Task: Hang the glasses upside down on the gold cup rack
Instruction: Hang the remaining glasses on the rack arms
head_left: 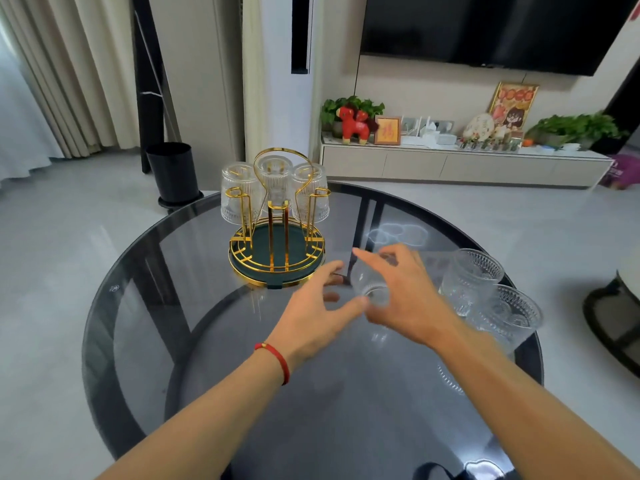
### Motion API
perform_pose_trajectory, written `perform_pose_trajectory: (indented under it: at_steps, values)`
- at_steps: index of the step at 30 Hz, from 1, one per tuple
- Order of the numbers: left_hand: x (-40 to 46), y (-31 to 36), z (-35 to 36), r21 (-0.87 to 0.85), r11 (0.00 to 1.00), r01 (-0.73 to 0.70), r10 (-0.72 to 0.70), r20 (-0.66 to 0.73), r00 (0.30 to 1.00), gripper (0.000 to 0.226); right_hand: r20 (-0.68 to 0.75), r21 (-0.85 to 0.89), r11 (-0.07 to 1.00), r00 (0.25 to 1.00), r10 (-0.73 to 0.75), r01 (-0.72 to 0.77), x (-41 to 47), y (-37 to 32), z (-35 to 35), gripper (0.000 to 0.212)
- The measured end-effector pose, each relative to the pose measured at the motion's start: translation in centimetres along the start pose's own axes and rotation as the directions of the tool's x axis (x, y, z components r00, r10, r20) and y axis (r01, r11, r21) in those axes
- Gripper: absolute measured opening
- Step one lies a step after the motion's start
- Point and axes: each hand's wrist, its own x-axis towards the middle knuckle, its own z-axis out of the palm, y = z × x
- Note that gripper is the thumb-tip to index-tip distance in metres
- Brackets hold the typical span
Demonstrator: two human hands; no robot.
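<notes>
The gold cup rack [277, 261] with a dark green base stands on the round glass table, left of centre. Three ribbed clear glasses hang upside down on its far pegs: one at the left [239, 194], one in the middle [275, 178], one at the right [310, 192]. The near pegs are bare. My right hand [403, 296] is shut on a clear glass [369, 284] tilted on its side, just right of the rack's base. My left hand [317, 315] touches that glass from the left with fingers spread. Two more glasses [472, 278] [507, 315] stand upright at the table's right edge.
The dark glass table [145, 306] is round, with its rim close to the two upright glasses. A black bin [173, 173] stands on the floor behind. A low TV cabinet [450, 164] runs along the back wall. A dark stool [613, 313] sits at the right.
</notes>
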Motion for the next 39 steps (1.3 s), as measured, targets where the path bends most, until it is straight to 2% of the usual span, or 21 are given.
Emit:
perform_pose_trajectory:
  at_steps: [2,4,6,8,10,11,13,15,17,19,21,22,24,25,26,27,28,31,34,39]
  values:
    - [-0.2,0.4,0.1,-0.065,0.998,0.024,-0.019,0.062,0.998,0.079,0.076,0.09,0.99,0.99,-0.118,0.111,-0.6,-0.9,0.4,0.106]
    - [-0.4,0.5,-0.5,0.007,1.0,0.023,-0.023,0.08,0.997,0.074,0.09,0.096,0.975,0.974,-0.21,0.202,-1.1,-1.7,0.8,0.111]
    - [-0.7,0.5,-1.7,0.017,0.999,0.041,-0.042,0.054,0.998,0.072,0.052,0.107,0.959,0.961,-0.27,0.264,-1.4,-2.5,1.1,0.105]
    - [-1.1,0.8,-3.2,-0.074,0.994,0.078,-0.078,0.0,0.997,0.069,-0.035,0.181,0.94,0.957,-0.289,0.29,-1.3,-3.3,1.0,0.098]
    - [-1.3,1.1,-4.5,-0.323,0.941,0.105,-0.115,-0.012,0.993,0.072,-0.107,0.293,0.931,0.975,-0.195,0.218,-0.9,-3.7,0.9,0.093]
    - [-1.2,1.2,-5.0,-0.453,0.883,0.125,-0.139,0.001,0.99,0.076,-0.098,0.342,0.93,0.99,-0.105,0.133,-0.7,-3.8,0.8,0.09]
    - [-1.2,1.3,-5.8,-0.611,0.775,0.163,-0.186,0.026,0.982,0.081,0.009,0.483,0.875,0.999,0.044,-0.043,-0.6,-4.0,1.0,0.08]
    - [-1.2,1.2,-6.2,-0.661,0.731,0.172,-0.201,0.034,0.979,0.075,0.108,0.704,0.695,0.989,0.1,-0.147,-0.6,-4.3,1.7,0.062]
    - [-1.1,0.9,-6.4,-0.686,0.71,0.158,-0.185,0.035,0.982,0.066,0.118,0.822,0.535,0.978,0.174,-0.195,-0.2,-4.5,2.2,0.059]
    - [-0.7,0.4,-6.8,-0.694,0.709,0.126,-0.151,0.025,0.988,0.055,0.047,0.833,0.528,0.972,0.23,-0.165,0.5,-4.9,2.2,0.06]
    - [-0.4,-0.3,-7.2,-0.62,0.778,0.099,-0.135,-0.012,0.991,0.033,-0.09,0.773,0.624,0.956,0.278,-0.109,1.1,-5.7,1.7,0.057]
    - [-0.4,-0.5,-7.3,-0.538,0.836,0.106,-0.15,-0.039,0.988,0.03,-0.174,0.722,0.687,0.941,0.291,-0.079,1.5,-6.2,1.4,0.058]
    - [-0.4,-1.8,-7.4,-0.254,0.959,0.127,-0.16,-0.115,0.98,0.044,-0.31,0.637,0.771,0.91,0.274,-0.015,2.3,-7.4,0.5,0.059]
    - [-0.2,-2.6,-7.3,-0.021,0.995,0.097,-0.099,-0.137,0.986,0.049,-0.349,0.621,0.783,0.901,0.258,0.016,2.8,-8.1,0.1,0.059]
    - [0.0,-3.4,-7.1,0.248,0.968,0.046,-0.019,-0.109,0.994,0.05,-0.378,0.607,0.794,0.895,0.236,0.047,3.4,-8.9,-0.6,0.059]
    - [0.3,-4.1,-6.8,0.452,0.892,0.0,0.029,-0.057,0.998,0.05,-0.403,0.581,0.81,0.892,0.205,0.076,4.1,-9.8,-1.2,0.061]
    - [0.6,-4.7,-6.5,0.555,0.831,-0.018,0.034,-0.019,0.999,0.052,-0.426,0.545,0.832,0.889,0.169,0.103,4.9,-10.7,-1.9,0.064]
    - [1.3,-5.9,-5.8,0.652,0.757,-0.031,0.028,0.015,0.999,0.06,-0.458,0.459,0.878,0.883,0.101,0.138,8.3,-13.8,-3.5,0.078]
    - [1.5,-6.3,-5.4,0.707,0.706,-0.043,0.051,0.01,0.999,0.065,-0.392,0.44,0.892,0.916,0.086,0.104,12.0,-16.4,-3.5,0.085]
    - [1.8,-6.6,-5.4,0.739,0.673,-0.04,0.044,0.014,0.999,0.071,-0.319,0.298,0.949,0.948,-0.002,0.103,15.5,-18.3,-1.5,0.091]
